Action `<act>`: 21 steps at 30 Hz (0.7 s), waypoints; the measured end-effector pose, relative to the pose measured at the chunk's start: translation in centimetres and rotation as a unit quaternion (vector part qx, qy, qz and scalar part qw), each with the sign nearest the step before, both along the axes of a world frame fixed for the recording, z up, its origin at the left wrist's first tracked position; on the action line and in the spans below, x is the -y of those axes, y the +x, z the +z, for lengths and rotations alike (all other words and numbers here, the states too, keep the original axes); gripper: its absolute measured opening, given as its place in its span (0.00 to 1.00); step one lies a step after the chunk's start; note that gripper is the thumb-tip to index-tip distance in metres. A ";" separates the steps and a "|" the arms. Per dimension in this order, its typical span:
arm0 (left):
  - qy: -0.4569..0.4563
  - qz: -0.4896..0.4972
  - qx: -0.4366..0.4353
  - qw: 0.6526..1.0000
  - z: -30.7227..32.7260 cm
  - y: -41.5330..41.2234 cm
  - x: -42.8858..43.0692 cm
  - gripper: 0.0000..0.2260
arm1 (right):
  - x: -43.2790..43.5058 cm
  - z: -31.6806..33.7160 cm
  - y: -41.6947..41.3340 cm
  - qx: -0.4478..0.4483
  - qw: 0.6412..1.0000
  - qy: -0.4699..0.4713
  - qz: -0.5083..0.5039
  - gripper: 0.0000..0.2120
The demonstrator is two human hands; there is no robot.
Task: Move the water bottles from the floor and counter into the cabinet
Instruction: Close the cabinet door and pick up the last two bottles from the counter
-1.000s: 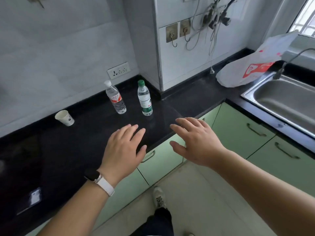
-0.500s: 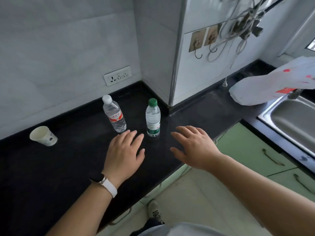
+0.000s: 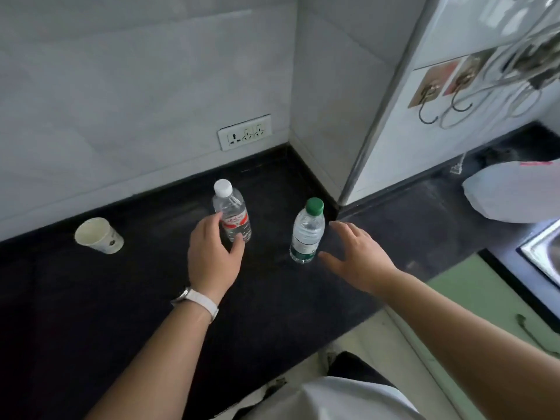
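Note:
Two clear water bottles stand upright on the black counter [image 3: 91, 298]. My left hand [image 3: 209, 256] curls round the white-capped bottle [image 3: 235, 215] with the red label, fingers on its left side and thumb against its lower front. To the right stands the green-capped bottle [image 3: 306, 234]. My right hand [image 3: 354, 256] is spread open just right of it, thumb near its base, with a small gap between them. No cabinet interior or floor bottle is in view.
A white paper cup [image 3: 98, 235] stands at the left of the counter. A wall socket [image 3: 244, 133] is behind the bottles. A white plastic bag [image 3: 512, 192] lies at the right, a sink edge [image 3: 542, 253] below it, and green cabinet fronts [image 3: 472, 301] under the counter.
Both hands have reached forward to the bottles. My left hand has closed round the white-capped bottle and my right hand has arrived beside the green-capped one. The view has moved closer.

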State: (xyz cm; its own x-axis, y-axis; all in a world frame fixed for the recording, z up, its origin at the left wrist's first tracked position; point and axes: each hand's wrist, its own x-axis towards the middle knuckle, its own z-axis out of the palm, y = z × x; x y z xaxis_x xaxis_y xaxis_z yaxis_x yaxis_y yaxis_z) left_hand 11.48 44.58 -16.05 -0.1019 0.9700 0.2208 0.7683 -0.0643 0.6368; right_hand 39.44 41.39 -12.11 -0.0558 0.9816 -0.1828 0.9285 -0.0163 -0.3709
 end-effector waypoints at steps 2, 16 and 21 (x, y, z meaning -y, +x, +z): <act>-0.051 0.047 0.084 0.994 -0.3 0.1 -1.4 0.28 | -1.4 -0.4 0.2 -0.027 0.999 -0.021 0.004 0.37; -0.158 0.177 0.245 0.940 0.0 3.3 -5.8 0.30 | -9.1 -3.9 1.3 -0.254 0.952 -0.160 0.059 0.30; -0.134 0.239 0.226 0.935 0.1 4.4 -5.3 0.33 | -10.6 -4.0 1.7 -0.277 0.940 -0.173 0.095 0.28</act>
State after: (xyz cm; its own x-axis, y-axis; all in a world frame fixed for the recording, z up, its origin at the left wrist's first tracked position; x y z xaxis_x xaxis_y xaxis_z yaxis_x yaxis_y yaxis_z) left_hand 15.84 49.83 -15.90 -0.5614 0.8044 -0.1943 0.3173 0.4261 0.8472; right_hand 41.10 51.96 -16.07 -0.4048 0.8318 -0.3799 0.5927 -0.0777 -0.8017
